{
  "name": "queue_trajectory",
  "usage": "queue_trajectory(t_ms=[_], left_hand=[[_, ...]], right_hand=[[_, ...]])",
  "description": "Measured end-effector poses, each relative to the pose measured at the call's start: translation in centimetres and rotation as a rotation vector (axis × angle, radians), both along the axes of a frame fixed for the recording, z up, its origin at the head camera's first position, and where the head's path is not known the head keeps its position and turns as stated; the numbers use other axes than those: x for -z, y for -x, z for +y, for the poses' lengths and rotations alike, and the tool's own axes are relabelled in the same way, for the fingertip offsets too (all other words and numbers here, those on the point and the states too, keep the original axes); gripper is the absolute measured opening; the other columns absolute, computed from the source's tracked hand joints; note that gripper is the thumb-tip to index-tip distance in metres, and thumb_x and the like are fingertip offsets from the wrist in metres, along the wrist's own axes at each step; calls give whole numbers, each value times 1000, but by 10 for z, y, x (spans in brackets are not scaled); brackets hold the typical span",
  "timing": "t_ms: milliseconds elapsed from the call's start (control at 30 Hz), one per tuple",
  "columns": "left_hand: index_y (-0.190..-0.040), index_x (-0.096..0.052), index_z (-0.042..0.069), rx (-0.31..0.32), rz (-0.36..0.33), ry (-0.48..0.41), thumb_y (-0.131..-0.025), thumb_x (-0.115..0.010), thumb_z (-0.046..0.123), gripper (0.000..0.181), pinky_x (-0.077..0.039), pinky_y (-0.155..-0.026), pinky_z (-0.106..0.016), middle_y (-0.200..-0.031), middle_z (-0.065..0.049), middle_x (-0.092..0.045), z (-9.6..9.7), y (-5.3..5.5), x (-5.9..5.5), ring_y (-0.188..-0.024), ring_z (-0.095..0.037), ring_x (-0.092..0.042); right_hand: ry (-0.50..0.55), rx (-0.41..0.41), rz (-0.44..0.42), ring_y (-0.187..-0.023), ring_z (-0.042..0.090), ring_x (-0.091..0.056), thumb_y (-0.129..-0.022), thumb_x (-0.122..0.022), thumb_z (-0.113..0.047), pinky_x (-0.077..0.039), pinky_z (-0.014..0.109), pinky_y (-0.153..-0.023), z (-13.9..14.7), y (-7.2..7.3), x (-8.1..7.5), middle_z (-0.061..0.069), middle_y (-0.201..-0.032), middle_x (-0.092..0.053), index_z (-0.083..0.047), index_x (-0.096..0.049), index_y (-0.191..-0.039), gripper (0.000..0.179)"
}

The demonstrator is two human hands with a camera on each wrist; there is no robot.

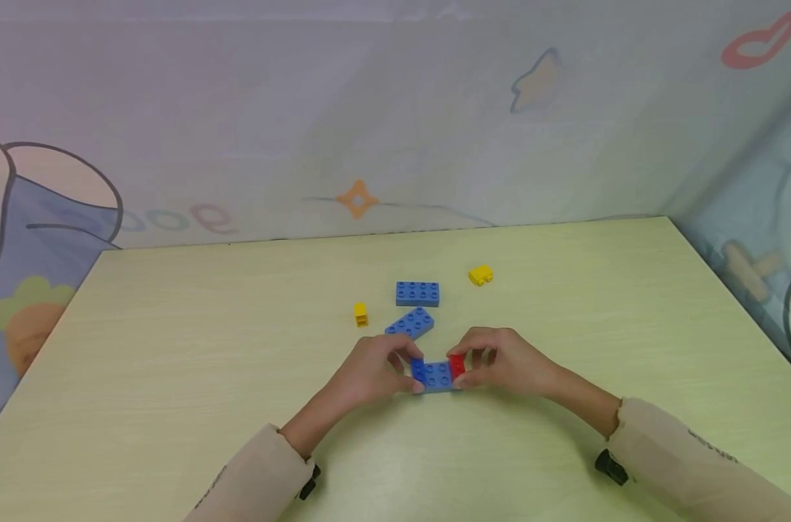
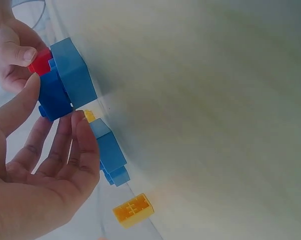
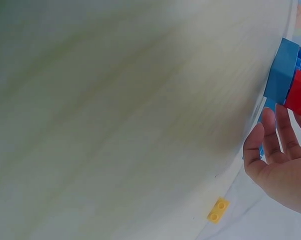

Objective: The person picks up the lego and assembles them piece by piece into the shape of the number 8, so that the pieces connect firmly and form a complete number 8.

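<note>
A light blue building brick (image 1: 438, 377) lies on the table between the two hands, its middle studs showing. On its left end sits a small dark blue brick (image 2: 55, 95), which the left hand (image 1: 377, 368) pinches between thumb and fingers. At the other end the right hand (image 1: 504, 362) pinches a small red brick (image 1: 457, 365) the same way. The left wrist view shows both small bricks standing on the light blue one; whether they are fully pressed down I cannot tell. In the right wrist view the red brick (image 3: 299, 92) is partly cut off by the frame edge.
Just beyond the hands lie two more light blue bricks, an angled one (image 1: 411, 322) and a straight one (image 1: 417, 293). A small yellow brick (image 1: 360, 315) lies to their left, another yellow brick (image 1: 481, 275) to the right. A printed cloth (image 1: 395, 109) hangs behind the table.
</note>
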State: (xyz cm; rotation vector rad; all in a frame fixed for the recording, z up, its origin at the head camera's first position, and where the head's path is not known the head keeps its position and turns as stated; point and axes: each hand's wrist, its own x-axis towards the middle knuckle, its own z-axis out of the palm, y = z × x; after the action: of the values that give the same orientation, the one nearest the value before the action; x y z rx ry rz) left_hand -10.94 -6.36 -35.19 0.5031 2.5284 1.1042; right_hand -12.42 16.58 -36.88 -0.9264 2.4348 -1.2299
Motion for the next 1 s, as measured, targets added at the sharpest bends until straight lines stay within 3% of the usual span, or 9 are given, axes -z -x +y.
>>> queue_trajectory(t_ms=[633, 1000], left_hand=[[-95, -65, 11, -10, -13, 13, -73, -77, 13, 26, -44, -64, -26, -83, 0, -59, 1, 1, -3, -78, -16, -52], [-95, -64, 10, -1, -6, 18, -72, -78, 14, 28, -44, -64, -26, -83, 0, -60, 1, 0, -2, -77, -16, -52]], right_hand=[[-24, -5, -22, -74, 14, -54, -74, -76, -17, -47, 26, -66, 0, 2, -1, -5, -86, -60, -6, -67, -101, 31], [-35, -18, -145, -84, 18, -56, -87, -63, -16, -48, 27, -71, 2, 13, -5, 3, -98, -64, -1, -64, -106, 25]])
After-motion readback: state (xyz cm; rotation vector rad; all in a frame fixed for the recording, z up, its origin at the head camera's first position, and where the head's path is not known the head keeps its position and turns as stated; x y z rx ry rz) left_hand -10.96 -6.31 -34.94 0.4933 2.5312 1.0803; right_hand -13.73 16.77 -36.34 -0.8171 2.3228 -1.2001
